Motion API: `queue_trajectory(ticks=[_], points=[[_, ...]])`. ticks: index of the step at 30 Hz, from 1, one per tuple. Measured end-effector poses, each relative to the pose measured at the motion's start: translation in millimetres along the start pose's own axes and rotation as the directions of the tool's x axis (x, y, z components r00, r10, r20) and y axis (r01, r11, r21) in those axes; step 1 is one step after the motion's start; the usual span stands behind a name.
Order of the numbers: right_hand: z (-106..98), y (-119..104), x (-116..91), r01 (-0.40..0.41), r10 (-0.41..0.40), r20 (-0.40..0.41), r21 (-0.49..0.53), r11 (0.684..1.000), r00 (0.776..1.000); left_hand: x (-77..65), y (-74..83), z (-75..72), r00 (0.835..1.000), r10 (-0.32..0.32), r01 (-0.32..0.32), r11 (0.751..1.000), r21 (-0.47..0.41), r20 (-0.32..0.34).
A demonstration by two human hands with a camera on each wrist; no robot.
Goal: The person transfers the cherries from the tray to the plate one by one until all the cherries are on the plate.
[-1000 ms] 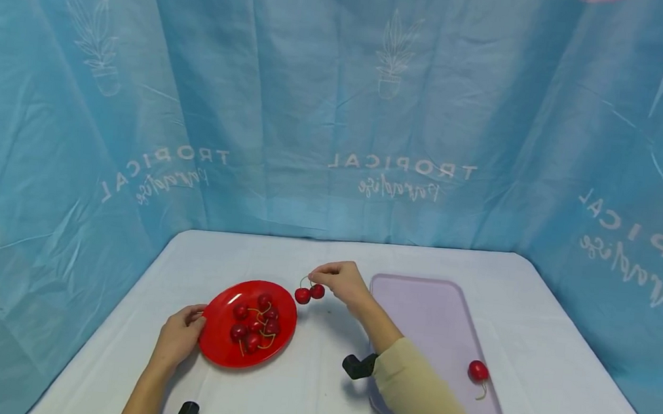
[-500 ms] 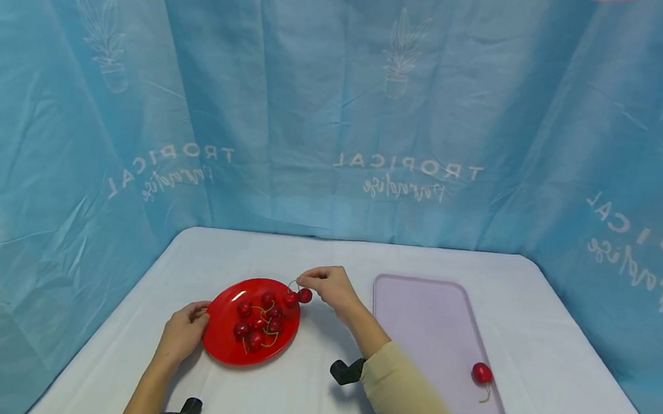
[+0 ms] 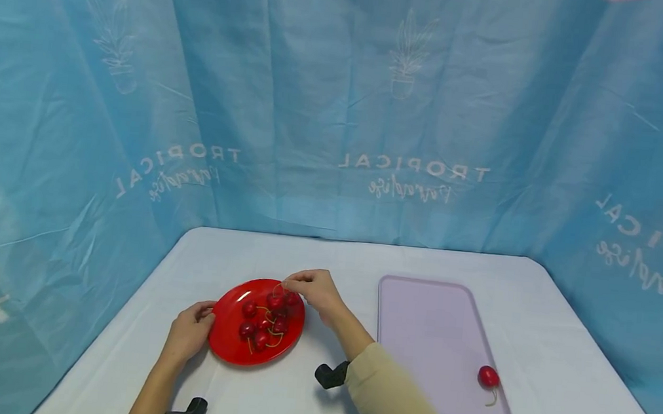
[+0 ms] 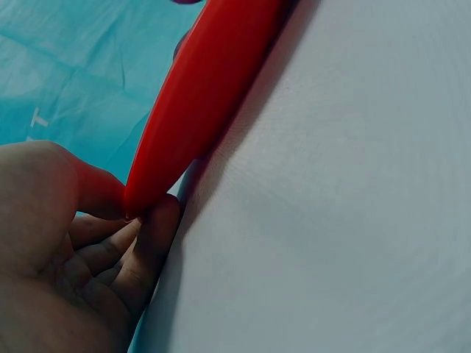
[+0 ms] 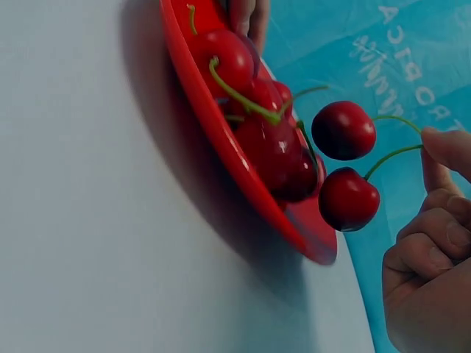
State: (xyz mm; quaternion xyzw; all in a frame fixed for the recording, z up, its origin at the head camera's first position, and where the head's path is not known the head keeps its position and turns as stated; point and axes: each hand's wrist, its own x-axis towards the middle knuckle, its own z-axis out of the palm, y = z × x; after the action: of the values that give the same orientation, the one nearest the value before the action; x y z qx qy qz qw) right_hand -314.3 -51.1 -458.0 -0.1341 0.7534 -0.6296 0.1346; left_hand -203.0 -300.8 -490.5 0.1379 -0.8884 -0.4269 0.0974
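A red plate (image 3: 227, 337) with several dark red cherries (image 3: 260, 340) in it stands on the left half of the table. My left hand (image 3: 189, 331) pinches its left rim between thumb and fingers; in the left wrist view the thumb lies on top of the rim (image 4: 158, 158) and the fingers below. My right hand (image 3: 318, 292) pinches the green stems of a pair of cherries (image 5: 349, 199) between thumb and forefinger. The pair hangs over the plate's far right part, as the right wrist view shows, close above the other cherries.
To the right lies a pale purple tray (image 3: 423, 333) with one stemmed cherry (image 3: 489, 377) near its right edge. A white cloth covers the table (image 3: 344, 261). Blue printed curtains (image 3: 329, 101) enclose the back and sides. A black camera mount (image 3: 331, 376) sits on my right wrist.
My right hand has moved left and slightly toward me, carrying the pair of cherries from beside the plate to over it. The left hand keeps its grip on the rim.
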Motion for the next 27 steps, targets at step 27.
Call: queue_trajectory(ticks=[27], points=[[15.2, 8.1, 1.1, 0.018, -0.017, 0.013, -0.092, 0.996, 1.000, 4.8, -4.4, 0.8, 1.000, 0.006, -0.006, 1.000, 0.023, 0.001]])
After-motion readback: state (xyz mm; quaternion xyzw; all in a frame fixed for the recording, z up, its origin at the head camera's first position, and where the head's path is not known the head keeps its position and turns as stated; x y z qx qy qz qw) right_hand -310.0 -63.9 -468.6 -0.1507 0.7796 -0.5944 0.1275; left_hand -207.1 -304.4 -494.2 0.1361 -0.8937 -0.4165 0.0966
